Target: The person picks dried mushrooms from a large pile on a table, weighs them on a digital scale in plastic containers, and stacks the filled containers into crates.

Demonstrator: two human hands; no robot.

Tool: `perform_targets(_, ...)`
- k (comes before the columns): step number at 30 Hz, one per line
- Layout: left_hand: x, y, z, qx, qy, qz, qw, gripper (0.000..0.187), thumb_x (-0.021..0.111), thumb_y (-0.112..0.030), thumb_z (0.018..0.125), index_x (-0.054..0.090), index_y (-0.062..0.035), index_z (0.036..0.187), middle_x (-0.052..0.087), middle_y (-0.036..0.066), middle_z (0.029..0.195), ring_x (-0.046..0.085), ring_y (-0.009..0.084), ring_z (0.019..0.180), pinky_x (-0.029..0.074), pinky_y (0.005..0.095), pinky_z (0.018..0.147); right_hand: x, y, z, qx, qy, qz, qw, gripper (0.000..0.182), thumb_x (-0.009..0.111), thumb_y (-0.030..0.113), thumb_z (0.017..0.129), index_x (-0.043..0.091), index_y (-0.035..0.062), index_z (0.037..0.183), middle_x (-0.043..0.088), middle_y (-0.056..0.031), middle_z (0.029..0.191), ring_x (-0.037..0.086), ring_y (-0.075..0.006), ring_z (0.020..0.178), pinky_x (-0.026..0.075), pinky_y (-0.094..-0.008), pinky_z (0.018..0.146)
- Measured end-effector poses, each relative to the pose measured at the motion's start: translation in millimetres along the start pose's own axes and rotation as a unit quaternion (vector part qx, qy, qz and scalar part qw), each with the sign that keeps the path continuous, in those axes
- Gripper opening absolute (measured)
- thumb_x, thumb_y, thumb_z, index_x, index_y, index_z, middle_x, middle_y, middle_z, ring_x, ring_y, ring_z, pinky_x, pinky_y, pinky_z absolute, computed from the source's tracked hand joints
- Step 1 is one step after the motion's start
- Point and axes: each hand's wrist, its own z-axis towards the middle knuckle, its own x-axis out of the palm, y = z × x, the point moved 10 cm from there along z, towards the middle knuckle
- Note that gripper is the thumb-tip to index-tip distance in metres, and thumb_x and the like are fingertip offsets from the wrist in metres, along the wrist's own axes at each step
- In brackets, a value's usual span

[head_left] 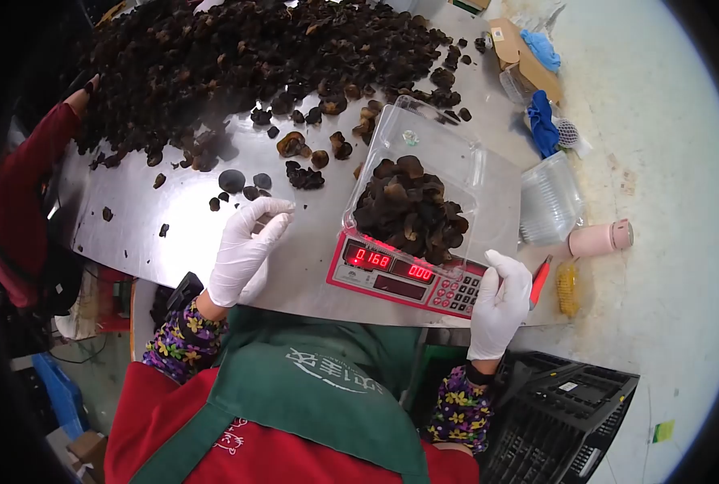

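Observation:
My left hand (245, 250), in a white glove, hovers over the steel table to the left of the scale; its fingers are curled with thumb and forefinger tips close together, and nothing shows between them. My right hand (500, 302), also gloved, is beside the keypad at the right end of the red-framed digital scale (383, 284). Its thumb and forefinger are bent and slightly apart; no held thing shows. On the scale rests a clear plastic box (448, 145) with a heap of dark wood ear mushrooms (412, 211) in it. Red digits on the display read 0.168 and 000.
A big pile of wood ear (246, 60) covers the table's far side, with loose pieces nearer. To the right are clear plastic boxes (551, 198), a pink bottle (601, 239), a red-handled tool (541, 281) and a cardboard box (525, 60). Another person's red sleeve (33, 165) reaches in at left.

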Motion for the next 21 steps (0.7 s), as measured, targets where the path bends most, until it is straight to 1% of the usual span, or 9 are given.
perform_targets(2, 22.3, 8.8, -0.1, -0.033, 0.061, -0.080, 0.994, 0.018, 0.060, -0.007, 0.101, 0.066, -0.0009, 0.117, 0.069, 0.004, 0.104, 0.062, 0.0096, 0.094, 0.051, 0.0246, 0.083, 3.9, -11.2, 14.2, 0.038, 0.015, 0.051, 0.998, 0.023, 0.063, 0.005, 0.092, 0.068, 0.0060, 0.115, 0.067, -0.0070, 0.106, 0.063, -0.0224, 0.103, 0.046, -0.0381, 0.102)
perform_targets(4, 36.4, 3.5, -2.5, -0.056, 0.086, -0.076, 0.992, 0.018, 0.060, -0.008, 0.102, 0.067, -0.0017, 0.117, 0.068, 0.002, 0.103, 0.061, 0.0082, 0.092, 0.049, 0.0232, 0.081, 23.9, -45.3, 30.9, 0.181, 0.050, 0.251, 0.950, 0.022, 0.058, 0.007, 0.099, 0.066, 0.0012, 0.118, 0.067, -0.0068, 0.115, 0.063, -0.0175, 0.107, 0.048, -0.0292, 0.096)
perform_targets(7, 45.9, 2.5, -3.9, -0.044, 0.086, -0.057, 0.994, 0.018, 0.060, -0.008, 0.101, 0.067, -0.0026, 0.117, 0.068, 0.001, 0.102, 0.061, 0.0071, 0.092, 0.049, 0.0225, 0.080, 44.1, -61.6, 44.0, 0.259, 0.068, 0.364, 0.892, 0.028, 0.054, 0.015, 0.103, 0.063, 0.0005, 0.125, 0.064, -0.0067, 0.124, 0.062, -0.0182, 0.112, 0.047, -0.0324, 0.101)
perform_targets(9, 47.1, -5.6, 1.5, -0.021, 0.077, -0.050, 0.996, 0.018, 0.060, -0.009, 0.101, 0.068, -0.0032, 0.117, 0.068, 0.001, 0.101, 0.061, 0.0064, 0.092, 0.048, 0.0220, 0.079, 52.2, -67.3, 52.9, 0.253, 0.068, 0.372, 0.890, 0.026, 0.054, 0.010, 0.103, 0.063, 0.0018, 0.126, 0.063, -0.0053, 0.124, 0.061, -0.0153, 0.112, 0.047, -0.0298, 0.099)
perform_targets(12, 55.5, -26.7, 3.4, -0.017, 0.100, -0.041, 0.994, 0.025, 0.061, -0.010, 0.101, 0.063, -0.0039, 0.125, 0.068, 0.001, 0.100, 0.062, 0.0063, 0.087, 0.049, 0.0219, 0.073, 64.1, -78.5, 68.8, 0.269, 0.039, 0.382, 0.884, 0.034, 0.054, 0.017, 0.104, 0.057, 0.0018, 0.134, 0.060, -0.0101, 0.131, 0.061, -0.0192, 0.115, 0.047, -0.0331, 0.101)
perform_targets(14, 71.7, -26.2, 2.4, -0.113, 0.123, -0.141, 0.976, 0.042, 0.067, -0.014, 0.099, 0.053, -0.0052, 0.138, 0.067, 0.001, 0.092, 0.059, 0.0045, 0.078, 0.046, 0.0198, 0.067, 98.4, -102.7, 70.3, 0.378, 0.067, 0.527, 0.758, 0.043, 0.053, 0.025, 0.104, 0.049, 0.0034, 0.141, 0.057, -0.0160, 0.135, 0.060, -0.0248, 0.117, 0.049, -0.0371, 0.099)
perform_targets(15, 79.0, -19.3, 5.7, -0.118, 0.148, -0.154, 0.970, 0.050, 0.065, -0.015, 0.099, 0.045, -0.0044, 0.144, 0.068, 0.004, 0.093, 0.061, 0.0056, 0.076, 0.048, 0.0193, 0.064, 103.4, -110.7, 79.8, 0.372, 0.065, 0.529, 0.760, 0.043, 0.053, 0.025, 0.104, 0.049, 0.0034, 0.141, 0.057, -0.0160, 0.135, 0.060, -0.0248, 0.117, 0.049, -0.0371, 0.099)
perform_targets(17, 87.8, -20.3, 6.9, -0.122, 0.154, -0.158, 0.968, 0.046, 0.061, -0.012, 0.100, 0.045, -0.0031, 0.142, 0.067, 0.006, 0.091, 0.061, 0.0082, 0.072, 0.049, 0.0209, 0.064, 136.4, -122.9, 79.2, 0.455, 0.118, 0.632, 0.617, 0.049, 0.050, 0.034, 0.105, 0.044, 0.0052, 0.145, 0.058, -0.0204, 0.131, 0.060, -0.0294, 0.117, 0.050, -0.0418, 0.099)
perform_targets(21, 91.3, -24.6, 10.8, -0.095, 0.140, -0.162, 0.972, 0.044, 0.059, -0.015, 0.102, 0.045, -0.0018, 0.142, 0.066, 0.007, 0.091, 0.062, 0.0088, 0.071, 0.049, 0.0213, 0.064, 136.8, -107.7, 92.9, 0.372, 0.239, 0.739, 0.508, 0.045, 0.047, 0.041, 0.107, 0.057, 0.0061, 0.134, 0.063, -0.0100, 0.122, 0.061, -0.0241, 0.109, 0.050, -0.0401, 0.094)
